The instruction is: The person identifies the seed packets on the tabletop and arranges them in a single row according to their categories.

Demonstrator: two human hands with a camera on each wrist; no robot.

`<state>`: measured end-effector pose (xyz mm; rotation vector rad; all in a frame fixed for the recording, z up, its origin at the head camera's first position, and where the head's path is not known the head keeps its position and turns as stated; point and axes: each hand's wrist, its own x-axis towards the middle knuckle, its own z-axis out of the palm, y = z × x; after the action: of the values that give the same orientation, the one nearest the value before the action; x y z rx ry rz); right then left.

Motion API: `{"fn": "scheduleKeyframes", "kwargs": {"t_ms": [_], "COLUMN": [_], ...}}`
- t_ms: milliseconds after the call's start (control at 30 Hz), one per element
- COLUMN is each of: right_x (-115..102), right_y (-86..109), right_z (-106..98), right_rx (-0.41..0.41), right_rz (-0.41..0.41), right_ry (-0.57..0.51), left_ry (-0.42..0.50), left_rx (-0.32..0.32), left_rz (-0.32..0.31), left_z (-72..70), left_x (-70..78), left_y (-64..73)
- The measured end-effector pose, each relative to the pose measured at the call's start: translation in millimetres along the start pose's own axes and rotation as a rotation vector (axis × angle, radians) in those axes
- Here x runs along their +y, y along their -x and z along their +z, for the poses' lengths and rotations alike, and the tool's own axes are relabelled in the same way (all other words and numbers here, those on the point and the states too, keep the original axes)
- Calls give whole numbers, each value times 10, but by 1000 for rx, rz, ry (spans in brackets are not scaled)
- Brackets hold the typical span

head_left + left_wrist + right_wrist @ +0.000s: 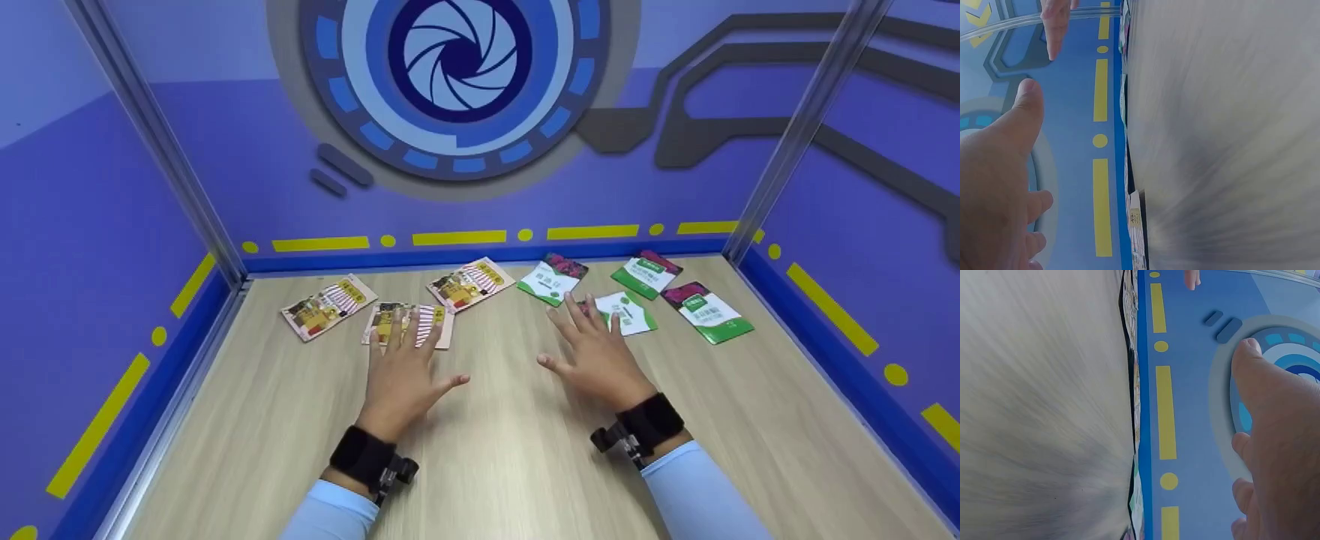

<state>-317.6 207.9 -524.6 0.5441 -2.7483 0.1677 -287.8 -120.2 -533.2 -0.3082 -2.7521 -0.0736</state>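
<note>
The background is filled by a purple-blue back wall (225,150), on which a large round emblem (461,56) is printed. Below it, a pale wood-grained table (510,450) is flanked by side walls. From the near edge, a light-blue left sleeve (326,514) and a light-blue right sleeve (701,495) are extended over the table. The left hand (405,375) and the right hand (600,356) are held palm down, their fingers straight and spread apart, the thumbs pointed toward each other; in both wrist views they are seen raised off the table. A black left wristband (362,457) and a black right wristband (651,420) are worn behind them. Seven small packets are laid flat near the wall. Under the left hand's fingertips, as viewed from the head, a middle striped packet (439,335) is partly covered; a left striped packet (328,308) is placed beyond and to its left, and a right striped packet (471,283) beyond and to its right. By the right hand's fingers, a near green-and-white packet (634,311) is partly covered. Just past the fingertips a left green-and-white packet (551,281) is seen, while a far green-and-white packet (649,274) and a right green-and-white packet (706,312) are set farther right.
</note>
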Motion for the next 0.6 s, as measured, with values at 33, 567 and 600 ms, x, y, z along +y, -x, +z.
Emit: {"fn": "scheduleKeyframes", "kwargs": {"t_ms": [33, 567, 600], "right_x": [3, -10, -13], "right_y": [6, 15, 17], "right_z": [-3, -16, -16], "right_rx": [-1, -34, -36], "right_rz": [0, -1, 1], "right_ry": [-5, -30, -29], "left_ry": [4, 183, 224], "left_rx": [-4, -52, -53], "left_rz": [-1, -268, -299], "left_z": [-1, 32, 38], "left_x": [-7, -942, -1038], "left_y": [-5, -99, -99]}}
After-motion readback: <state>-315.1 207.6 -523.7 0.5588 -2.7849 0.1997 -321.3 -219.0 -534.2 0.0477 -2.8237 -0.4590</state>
